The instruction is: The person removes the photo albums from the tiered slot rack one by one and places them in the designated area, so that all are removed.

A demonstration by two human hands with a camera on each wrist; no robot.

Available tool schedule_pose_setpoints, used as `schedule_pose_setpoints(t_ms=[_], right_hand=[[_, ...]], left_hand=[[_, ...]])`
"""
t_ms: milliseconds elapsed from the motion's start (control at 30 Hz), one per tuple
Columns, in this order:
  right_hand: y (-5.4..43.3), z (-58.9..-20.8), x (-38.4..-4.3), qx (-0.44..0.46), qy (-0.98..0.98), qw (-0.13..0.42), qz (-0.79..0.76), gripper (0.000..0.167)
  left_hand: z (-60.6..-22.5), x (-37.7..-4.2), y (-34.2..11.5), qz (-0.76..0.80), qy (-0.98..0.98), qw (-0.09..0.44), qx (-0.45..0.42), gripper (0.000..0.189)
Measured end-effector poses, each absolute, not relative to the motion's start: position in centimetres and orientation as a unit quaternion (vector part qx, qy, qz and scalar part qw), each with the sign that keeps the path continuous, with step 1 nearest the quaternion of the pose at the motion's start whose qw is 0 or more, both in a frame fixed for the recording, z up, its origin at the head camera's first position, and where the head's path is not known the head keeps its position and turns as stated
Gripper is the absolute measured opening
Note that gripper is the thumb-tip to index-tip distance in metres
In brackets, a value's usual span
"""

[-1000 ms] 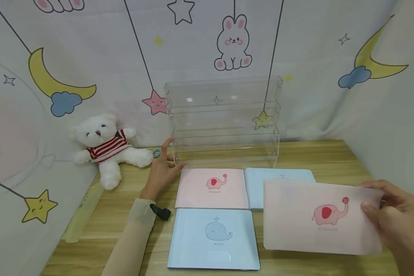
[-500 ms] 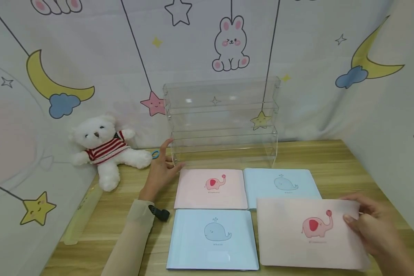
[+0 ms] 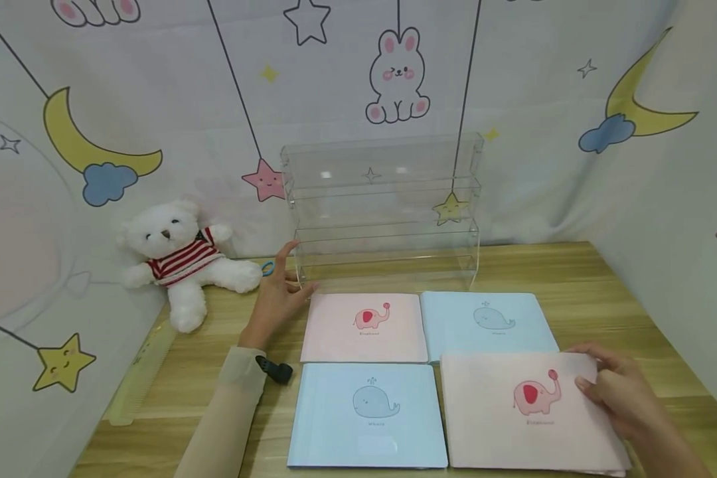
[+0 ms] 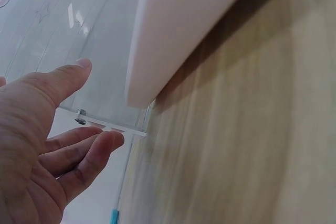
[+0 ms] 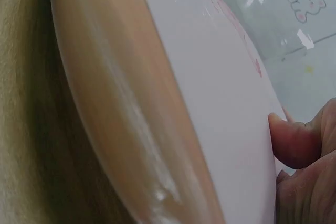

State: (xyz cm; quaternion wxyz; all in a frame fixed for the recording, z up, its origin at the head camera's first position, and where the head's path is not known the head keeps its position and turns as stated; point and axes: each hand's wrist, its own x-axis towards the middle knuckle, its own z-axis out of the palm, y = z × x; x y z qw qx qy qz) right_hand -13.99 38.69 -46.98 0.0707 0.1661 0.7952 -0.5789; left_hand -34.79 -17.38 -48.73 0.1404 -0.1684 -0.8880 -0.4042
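My right hand [image 3: 615,392] pinches the right edge of a pink booklet [image 3: 484,425] with a red elephant on its cover, thumb on top. The booklet lies low over the table at front right, with its page edges [image 5: 194,103] filling much of the right wrist view. At the lower left corner of a clear acrylic tiered rack [image 3: 382,255], my left hand [image 3: 277,302] has its thumb in front and its other fingers along the outer side panel. Loosely bent fingers [image 4: 97,156] and a raised thumb show in the left wrist view.
A blue whale booklet [image 3: 334,418] lies front left, a pink elephant booklet [image 3: 331,325] behind it and another blue whale booklet [image 3: 454,318] back right. A white teddy bear [image 3: 185,309] sits left, above a pale green comb [image 3: 143,378]. A blue ring [image 3: 267,268] lies beside the left hand.
The right hand has moved left and down with the pink booklet, lowering it into the front right spot and uncovering the back right whale booklet. The left hand stays at the rack.
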Motion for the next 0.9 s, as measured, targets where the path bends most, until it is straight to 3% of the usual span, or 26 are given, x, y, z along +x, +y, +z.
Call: schedule_pose_setpoints(t_ms=[400,900], right_hand=[[37.4,-47.7,-14.5,0.18,0.822,0.106,-0.529,0.044],[36.6,-48.3,-15.1,0.199,0.837,0.125,-0.494,0.053]], left_hand=[[-48.9,-34.9,-17.5,-0.393,-0.895,0.134,-0.163,0.103],[-48.8,-34.7,-17.4,-0.399,-0.892,0.133,-0.168,0.103]])
